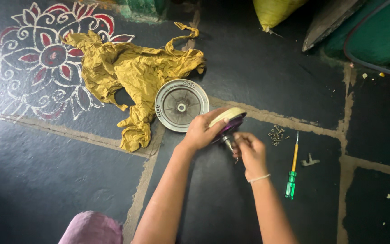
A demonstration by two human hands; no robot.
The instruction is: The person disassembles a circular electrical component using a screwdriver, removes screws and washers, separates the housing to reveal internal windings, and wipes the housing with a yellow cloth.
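Left hand [200, 131] grips the round motor part [229, 123]; right hand [250, 151] fingers pinch its shaft [228, 141].

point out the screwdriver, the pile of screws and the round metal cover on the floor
screwdriver [291, 175], head view, where the yellow shaft meets the green handle
pile of screws [276, 134], head view, centre of the heap
round metal cover [180, 105], head view, near its central hub

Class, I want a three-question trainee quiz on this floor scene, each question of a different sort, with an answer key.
1. True or false: the left hand grips the round purple-and-cream part.
2. What lies right of the screw pile? A) green-handled screwdriver B) hammer C) pliers
3. What does the grey metal disc partly rest on?

Key: 1 true. 2 A. 3 The crumpled yellow cloth. The right hand pinches the part's shaft.
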